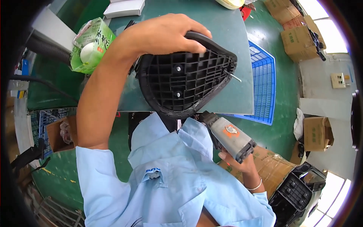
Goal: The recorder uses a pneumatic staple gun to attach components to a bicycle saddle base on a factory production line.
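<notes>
My left hand [170, 34] is closed over the far edge of a black seat-shaped plastic part [166, 70], fingers and thumb gripping its padded rim. The part's ribbed underside faces up, with two bright metal bolts in its middle. A thin pale rod or cord [232, 75] sticks out at its right end. The part is above the near edge of the green-topped table [223, 100]. In front of my body, my right hand [238, 162] is wrapped round a grey and black hand-held power tool [230, 138]. The tool's black front end points toward the part; its grip is mostly hidden.
A green bag [92, 45] with something white inside stands left of the table, near a dark hose [47, 47]. A white box [124, 8] lies at the far edge. A blue crate [262, 85] sits right of the table; a large carton [270, 166] and black plastic parts [295, 191] lie lower right.
</notes>
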### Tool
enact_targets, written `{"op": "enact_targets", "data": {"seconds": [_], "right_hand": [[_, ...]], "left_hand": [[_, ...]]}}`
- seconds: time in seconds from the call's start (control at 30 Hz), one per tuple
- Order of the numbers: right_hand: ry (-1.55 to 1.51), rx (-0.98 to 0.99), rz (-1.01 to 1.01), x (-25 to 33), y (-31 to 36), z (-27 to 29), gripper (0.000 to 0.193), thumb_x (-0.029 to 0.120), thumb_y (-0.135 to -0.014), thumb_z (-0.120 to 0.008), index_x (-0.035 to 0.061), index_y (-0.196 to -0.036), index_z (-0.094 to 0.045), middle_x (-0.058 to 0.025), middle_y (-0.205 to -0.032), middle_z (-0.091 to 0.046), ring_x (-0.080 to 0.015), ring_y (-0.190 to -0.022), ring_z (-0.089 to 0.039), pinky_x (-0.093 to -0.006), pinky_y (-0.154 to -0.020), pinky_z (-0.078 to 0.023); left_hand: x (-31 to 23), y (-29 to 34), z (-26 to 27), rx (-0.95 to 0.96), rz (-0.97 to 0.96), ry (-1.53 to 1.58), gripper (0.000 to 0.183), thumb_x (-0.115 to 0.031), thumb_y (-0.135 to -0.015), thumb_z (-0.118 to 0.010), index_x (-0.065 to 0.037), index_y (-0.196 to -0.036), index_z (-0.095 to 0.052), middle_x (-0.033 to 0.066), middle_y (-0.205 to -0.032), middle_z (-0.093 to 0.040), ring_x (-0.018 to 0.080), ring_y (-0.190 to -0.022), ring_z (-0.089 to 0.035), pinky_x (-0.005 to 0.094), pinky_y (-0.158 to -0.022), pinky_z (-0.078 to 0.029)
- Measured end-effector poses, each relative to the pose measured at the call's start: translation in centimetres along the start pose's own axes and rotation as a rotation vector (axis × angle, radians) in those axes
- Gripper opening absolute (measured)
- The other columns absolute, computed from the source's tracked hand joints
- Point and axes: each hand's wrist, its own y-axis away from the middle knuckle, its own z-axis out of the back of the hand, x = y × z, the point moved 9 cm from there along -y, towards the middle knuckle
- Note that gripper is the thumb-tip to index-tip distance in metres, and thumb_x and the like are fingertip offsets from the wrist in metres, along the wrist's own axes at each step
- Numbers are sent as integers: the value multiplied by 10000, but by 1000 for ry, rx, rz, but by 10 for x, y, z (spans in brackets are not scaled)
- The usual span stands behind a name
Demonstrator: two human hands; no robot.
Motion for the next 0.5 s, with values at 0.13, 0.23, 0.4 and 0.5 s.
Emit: {"op": "enact_targets", "data": {"seconds": [0.13, 0.23, 0.4, 0.5], "right_hand": [[-24, -76, 46, 2, 6, 14, 335, 153, -697, -779, -44, -921, -627, -99, -768, -661, -184, -624, -614, -268, -620, -492], [33, -54, 25, 2, -1, 17, 357, 174, -707, -765, -31, -961, -619, -105, -763, -653, -196, -628, -613, -284, -616, -489], [119, -17, -17, -1, -12, 14, 401, 218, -737, -731, -9, -1039, -597, -128, -871, -646, -273, -732, -617, -340, -680, -496], [108, 11, -65, -4, -20, 9, 416, 227, -746, -721, -8, -1062, -588, -139, -931, -639, -291, -791, -613, -349, -724, -492]], "left_hand": [[8, -2, 5, -124, 97, 112, 382, -205, -830, -615, -33, -1170, -586, 87, -1016, -662, 147, -903, -607, 270, -826, -463], [-26, -7, 9, -180, -13, -74, 297, -204, -856, -582, -115, -1137, -620, 110, -847, -671, 208, -738, -643, 315, -711, -496], [-55, -21, 3, 76, 154, -276, 313, -223, -890, -508, -69, -1150, -587, 234, -883, -642, 388, -841, -611, 454, -752, -470], [-42, -18, -2, 54, 173, -294, 318, -269, -905, -493, -88, -1151, -581, 216, -880, -649, 375, -844, -623, 459, -746, -481]]}}
